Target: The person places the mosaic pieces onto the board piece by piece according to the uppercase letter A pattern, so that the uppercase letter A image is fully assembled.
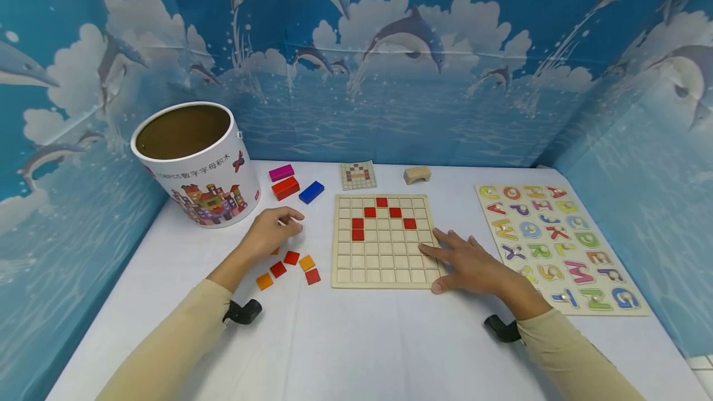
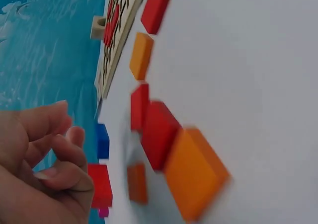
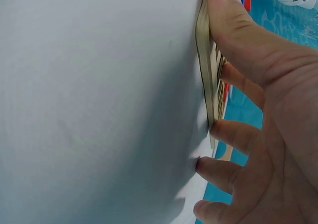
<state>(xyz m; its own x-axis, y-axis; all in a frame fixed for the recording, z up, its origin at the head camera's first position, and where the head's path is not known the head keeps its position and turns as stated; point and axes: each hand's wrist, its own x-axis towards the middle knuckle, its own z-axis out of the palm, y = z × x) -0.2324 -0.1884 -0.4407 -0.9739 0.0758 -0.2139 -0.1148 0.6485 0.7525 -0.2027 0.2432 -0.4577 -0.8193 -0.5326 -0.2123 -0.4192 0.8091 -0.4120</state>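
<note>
Above the loose square tiles my left hand [image 1: 273,228] hovers with loosely curled fingers; nothing shows between them in the left wrist view. Beneath and beside it lie red tiles [image 1: 278,269] and orange tiles [image 1: 264,281], one orange tile partly hidden by the hand. The wooden grid board [image 1: 390,260] lies flat to the right, with several red tiles [image 1: 381,202] set in its upper cells in a peaked shape. My right hand [image 1: 468,265] rests at the board's right side, fingers spread. Its index finger touches the surface and its thumb touches the edge in the right wrist view.
Behind the board lie a small pattern card [image 1: 358,175] and a wooden arch block [image 1: 417,174]. Magenta [image 1: 281,172], red [image 1: 286,189] and blue [image 1: 311,192] blocks lie beside a white bucket [image 1: 223,166]. A letter puzzle board [image 1: 562,249] lies far right.
</note>
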